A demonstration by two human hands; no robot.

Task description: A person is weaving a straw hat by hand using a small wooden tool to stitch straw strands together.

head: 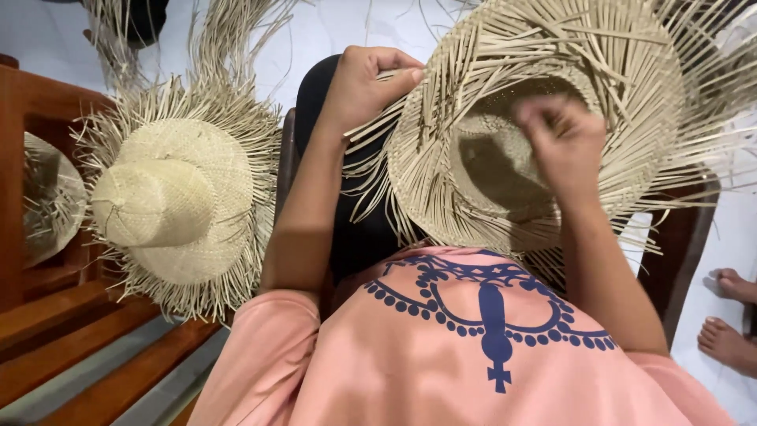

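I hold an unfinished straw hat upside down in front of me, its brim ending in many loose straw strips. My left hand pinches the strips at the hat's left edge. My right hand is blurred inside the hat's crown opening, fingers closed on the weave there. My pink top with a dark blue pattern fills the bottom of the view.
A second straw hat with a fringed brim lies crown up on a wooden bench at left. Part of a third hat shows at the far left edge. Another person's bare feet rest on the white floor at right.
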